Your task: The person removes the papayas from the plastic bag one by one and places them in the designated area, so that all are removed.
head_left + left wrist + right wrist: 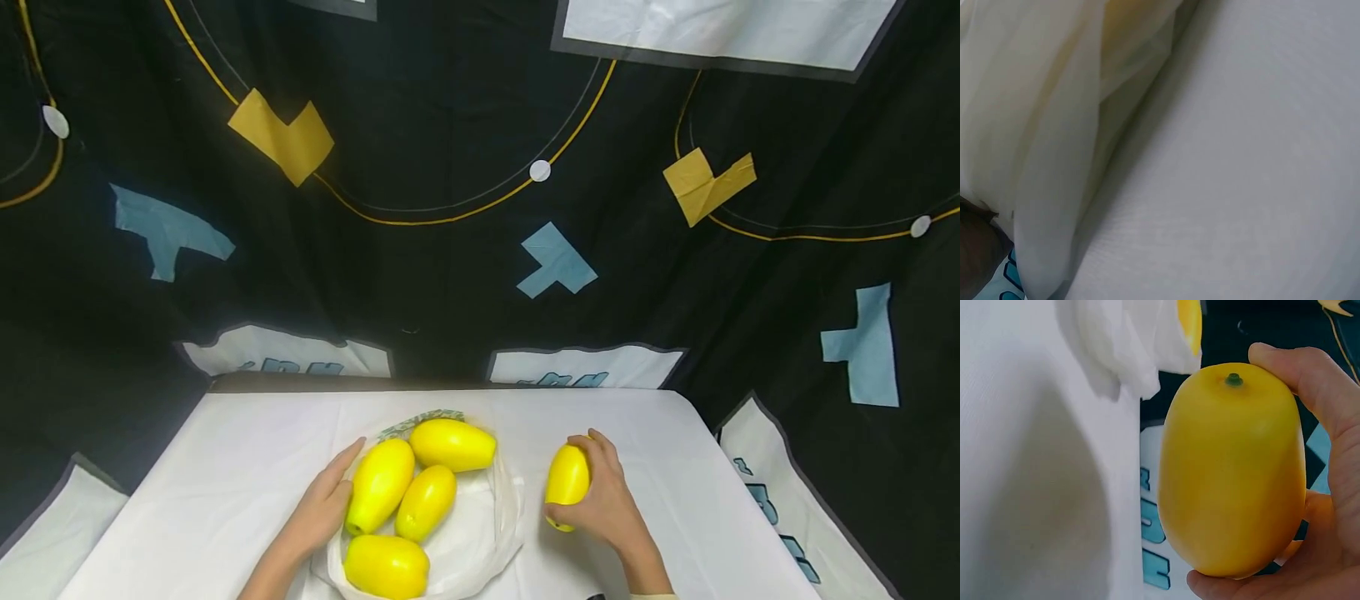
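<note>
A white plastic bag stands on the table with its mouth spread open. Several yellow oblong fruits lie in the bag's mouth; their exact kind is unclear. My left hand lies along the bag's left side, its fingers fairly straight against the rim. In the left wrist view the folds of the bag hide most of that hand. To the right of the bag, my right hand grips another yellow oblong fruit between thumb and fingers. This fruit has a small green stem and is held over the table.
A white cloth covers the table. Behind it hangs a black curtain with yellow, blue and white patterns. A small dark object shows at the bottom edge near my right forearm.
</note>
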{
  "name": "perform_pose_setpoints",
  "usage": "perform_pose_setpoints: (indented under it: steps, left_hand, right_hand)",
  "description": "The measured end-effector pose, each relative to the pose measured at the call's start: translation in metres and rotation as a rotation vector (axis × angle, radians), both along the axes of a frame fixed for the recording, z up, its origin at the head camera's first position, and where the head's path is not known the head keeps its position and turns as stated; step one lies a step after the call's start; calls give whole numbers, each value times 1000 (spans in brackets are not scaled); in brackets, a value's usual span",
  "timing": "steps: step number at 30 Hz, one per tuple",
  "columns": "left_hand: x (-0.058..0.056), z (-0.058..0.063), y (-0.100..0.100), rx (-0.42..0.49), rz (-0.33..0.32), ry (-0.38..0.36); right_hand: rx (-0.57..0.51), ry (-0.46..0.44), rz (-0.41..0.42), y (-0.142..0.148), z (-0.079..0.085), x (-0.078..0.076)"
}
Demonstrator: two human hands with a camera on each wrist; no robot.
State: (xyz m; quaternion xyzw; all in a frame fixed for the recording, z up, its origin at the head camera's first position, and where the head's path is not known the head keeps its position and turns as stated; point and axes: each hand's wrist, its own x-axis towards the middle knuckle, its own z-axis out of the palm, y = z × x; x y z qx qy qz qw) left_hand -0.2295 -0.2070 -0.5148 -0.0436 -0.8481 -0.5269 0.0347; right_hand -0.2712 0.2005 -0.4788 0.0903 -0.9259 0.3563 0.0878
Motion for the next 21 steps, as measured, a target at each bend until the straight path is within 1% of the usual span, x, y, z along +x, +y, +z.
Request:
perform_pose_setpoints:
  steps: [2, 8, 17, 21]
  left_hand:
    - [0, -1, -1, 1, -3, -4]
    - [-1, -2, -2, 13, -8, -16]
    - [0, -2, -1, 2, -4, -29]
    - [0, -1, 0, -3, -6, -33]
  right_hand:
    - [14, -9, -18, 3, -2, -1]
    - [64, -82, -71, 14, -10, -7]
    - [74, -158, -71, 24, -27, -9]
    - [76, -162, -70, 25, -30, -10]
